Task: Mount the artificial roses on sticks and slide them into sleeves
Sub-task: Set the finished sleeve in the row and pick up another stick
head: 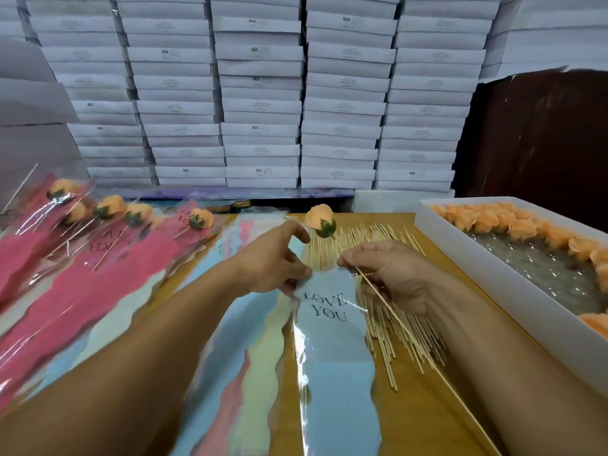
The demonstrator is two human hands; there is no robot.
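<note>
An orange artificial rose [320, 220] with a green base sits on the tip of a thin wooden stick [404, 327]. My right hand [391, 274] pinches that stick below the flower, and the stick runs down to the lower right. My left hand [274, 258] holds the top edge of a blue "LOVE YOU" sleeve [335, 350] lying on the table. The rose hovers above the sleeve's opening, outside it.
A heap of loose sticks [385, 320] lies under my right hand. A white box [487, 268] of orange roses stands at the right. Pink sleeves holding roses [108, 238] lie at the left, loose sleeves [237, 357] in the middle. Stacked white boxes [260, 93] fill the back.
</note>
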